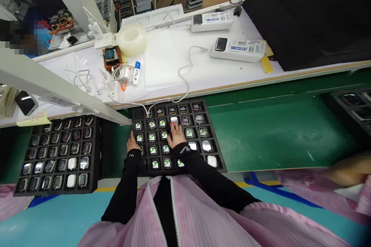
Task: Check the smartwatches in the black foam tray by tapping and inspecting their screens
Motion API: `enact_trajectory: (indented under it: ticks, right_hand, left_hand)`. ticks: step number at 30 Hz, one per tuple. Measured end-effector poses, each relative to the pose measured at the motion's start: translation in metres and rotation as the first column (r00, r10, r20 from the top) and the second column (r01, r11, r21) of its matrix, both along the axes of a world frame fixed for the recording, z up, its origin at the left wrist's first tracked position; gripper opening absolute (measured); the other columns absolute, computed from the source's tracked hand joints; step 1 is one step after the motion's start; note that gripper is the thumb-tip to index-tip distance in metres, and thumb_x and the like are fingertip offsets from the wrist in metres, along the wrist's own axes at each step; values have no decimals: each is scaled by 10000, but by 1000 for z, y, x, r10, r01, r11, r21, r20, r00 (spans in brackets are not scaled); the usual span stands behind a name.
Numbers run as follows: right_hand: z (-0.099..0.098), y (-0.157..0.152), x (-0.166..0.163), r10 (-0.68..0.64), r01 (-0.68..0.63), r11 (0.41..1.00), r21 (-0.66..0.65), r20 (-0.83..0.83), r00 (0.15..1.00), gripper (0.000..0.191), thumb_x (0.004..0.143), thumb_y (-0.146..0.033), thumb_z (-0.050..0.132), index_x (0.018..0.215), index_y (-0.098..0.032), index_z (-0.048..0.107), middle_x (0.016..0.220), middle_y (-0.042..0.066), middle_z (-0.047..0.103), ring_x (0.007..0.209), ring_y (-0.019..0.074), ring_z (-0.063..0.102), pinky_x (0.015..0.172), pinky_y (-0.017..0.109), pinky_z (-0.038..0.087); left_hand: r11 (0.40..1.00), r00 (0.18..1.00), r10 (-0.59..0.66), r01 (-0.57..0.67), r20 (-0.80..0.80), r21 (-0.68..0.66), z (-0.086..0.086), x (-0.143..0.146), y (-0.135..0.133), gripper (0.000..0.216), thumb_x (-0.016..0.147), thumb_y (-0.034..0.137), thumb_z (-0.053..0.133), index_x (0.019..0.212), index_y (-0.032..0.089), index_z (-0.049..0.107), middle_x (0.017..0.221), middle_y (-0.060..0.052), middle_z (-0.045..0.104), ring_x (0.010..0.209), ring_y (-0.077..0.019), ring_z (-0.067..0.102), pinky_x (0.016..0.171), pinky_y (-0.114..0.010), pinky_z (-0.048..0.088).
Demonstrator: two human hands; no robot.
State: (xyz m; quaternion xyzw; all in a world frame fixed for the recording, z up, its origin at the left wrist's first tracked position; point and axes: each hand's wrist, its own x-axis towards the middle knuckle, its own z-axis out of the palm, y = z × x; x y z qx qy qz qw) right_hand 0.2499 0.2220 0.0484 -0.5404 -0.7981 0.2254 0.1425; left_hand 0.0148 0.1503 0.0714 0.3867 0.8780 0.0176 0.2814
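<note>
Head view: right hand [175, 136] fingers together on lit watch [174, 120] at its 12 o'clock, pinch or not, can't tell; left hand [132, 146] flat on 9 o'clock edge of foam tray [220, 160]. Might knock neighbouring watches [152, 124] crooked with a sloppy sleeve [203, 177] drag

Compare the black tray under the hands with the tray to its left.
The tray under the hands holds many watches with lit green-and-white screens; those in the left tray look dark or blank. The left hand and right hand rest on the first; none touches the left tray. Both are black, gridded.
</note>
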Motion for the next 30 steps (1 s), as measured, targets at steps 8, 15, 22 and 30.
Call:
enact_trajectory:
  ticks: [8, 15, 22, 30]
  right_hand:
    - [-12, 3, 16, -50, 52, 997, 61, -42, 998, 733, 815, -235, 422, 1453, 73, 236, 1401, 257, 477, 1440, 346, 234, 1146, 587, 233]
    - [-12, 13, 23, -159, 158, 986, 52, 8, 987, 684, 818, -273, 421, 1402, 76, 352, 1345, 267, 527, 1408, 368, 285, 1139, 582, 211]
    - [-15, 22, 98, -632, 635, 772, -5, 92, 769, 632, 872, -316, 373, 1394, 40, 386, 1424, 296, 418, 1320, 430, 364, 1046, 621, 304]
    - [-14, 5, 134, -659, 668, 741, -62, 117, 743, 562, 916, -319, 337, 1305, 52, 504, 1207, 284, 589, 1142, 348, 539, 988, 463, 408]
  left_hand:
    - [999, 999, 2, -4, -39, -43, -1, 2, 6, 659, 844, 82, 458, 1479, 95, 282, 1410, -219, 434, 1296, -322, 447, 1069, -382, 380]
    - [1000, 998, -21, 20, -62, -20, -1, 0, 6, 588, 869, 110, 434, 1446, 60, 335, 1390, -224, 460, 1279, -324, 466, 1054, -382, 394]
    - [999, 997, -33, 34, -68, 10, -4, -8, 8, 516, 881, 162, 455, 1387, 76, 402, 1314, -206, 528, 1206, -292, 539, 1015, -335, 431]
    - [999, 997, -44, 44, -69, -7, 1, -14, 10, 483, 845, 176, 521, 1315, 101, 432, 1230, -190, 578, 988, -264, 637, 814, -306, 495]
